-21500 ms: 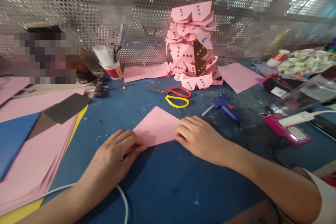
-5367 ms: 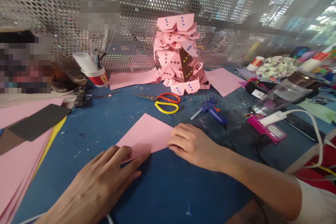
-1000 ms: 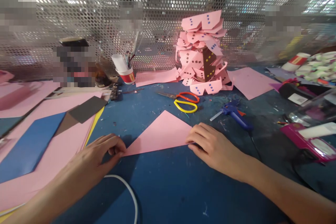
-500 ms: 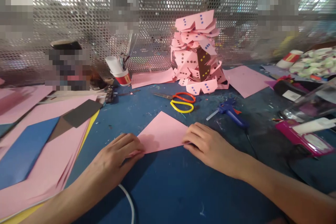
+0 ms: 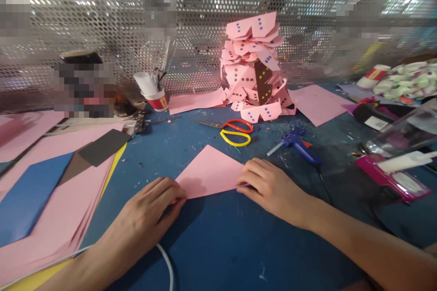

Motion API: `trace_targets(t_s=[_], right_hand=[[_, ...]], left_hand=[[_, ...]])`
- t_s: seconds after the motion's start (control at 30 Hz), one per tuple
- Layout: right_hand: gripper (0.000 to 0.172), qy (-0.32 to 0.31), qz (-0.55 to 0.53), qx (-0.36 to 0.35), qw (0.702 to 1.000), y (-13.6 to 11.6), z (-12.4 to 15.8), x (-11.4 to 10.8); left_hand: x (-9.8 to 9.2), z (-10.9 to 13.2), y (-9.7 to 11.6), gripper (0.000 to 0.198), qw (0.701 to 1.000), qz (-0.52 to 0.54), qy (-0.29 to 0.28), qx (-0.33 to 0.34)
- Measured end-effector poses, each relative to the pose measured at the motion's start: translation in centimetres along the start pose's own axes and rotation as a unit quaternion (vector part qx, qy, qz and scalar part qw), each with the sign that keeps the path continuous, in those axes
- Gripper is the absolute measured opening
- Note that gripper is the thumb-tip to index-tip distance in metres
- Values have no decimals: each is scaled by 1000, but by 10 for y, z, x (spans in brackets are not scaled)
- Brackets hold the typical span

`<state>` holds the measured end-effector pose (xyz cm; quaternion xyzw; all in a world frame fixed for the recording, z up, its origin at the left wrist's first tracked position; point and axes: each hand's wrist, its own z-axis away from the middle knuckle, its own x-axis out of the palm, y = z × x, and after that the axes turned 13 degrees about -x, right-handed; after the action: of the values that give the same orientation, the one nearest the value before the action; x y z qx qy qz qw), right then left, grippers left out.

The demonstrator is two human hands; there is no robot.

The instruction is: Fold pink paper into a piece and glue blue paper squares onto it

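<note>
A piece of pink paper (image 5: 210,173), folded into a triangle with its peak pointing away from me, lies on the blue tabletop (image 5: 211,241). At its left corner my left hand (image 5: 153,207) pinches the paper between thumb and curled fingers. My right hand (image 5: 262,184) grips the right corner the same way; the fingers cover both corners. Beyond the peak lie scissors (image 5: 235,131) with one red and one yellow handle. To the right of them rests a blue glue gun (image 5: 300,145), its cord running towards my right forearm.
A tall pile of folded pink paper pieces (image 5: 252,68) with small coloured squares stands at the back. Pink sheets (image 5: 82,209) and a blue sheet (image 5: 34,195) cover the left side. A paper cup (image 5: 157,100) stands before the perforated metal screen (image 5: 201,36). A magenta device (image 5: 392,177) lies right.
My left hand has shifted slightly down at the paper's left corner. The whole view has moved a little; the paper and my right hand stay nearly as they were.
</note>
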<state>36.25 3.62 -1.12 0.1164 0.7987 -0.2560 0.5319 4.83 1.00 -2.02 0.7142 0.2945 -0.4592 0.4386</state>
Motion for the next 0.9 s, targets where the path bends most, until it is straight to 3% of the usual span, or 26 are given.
trace_targets(t_s=[0.5, 0.73, 0.9], right_hand=[[25, -22, 68, -34, 997, 0, 0, 4], [22, -36, 65, -36, 997, -2, 3, 2], [19, -33, 64, -25, 997, -1, 2, 5]], left_hand=[[0, 1, -1, 8, 1000, 13, -12, -20], [0, 1, -7, 10, 997, 35, -49, -44], [3, 0, -12, 17, 996, 51, -41, -64]])
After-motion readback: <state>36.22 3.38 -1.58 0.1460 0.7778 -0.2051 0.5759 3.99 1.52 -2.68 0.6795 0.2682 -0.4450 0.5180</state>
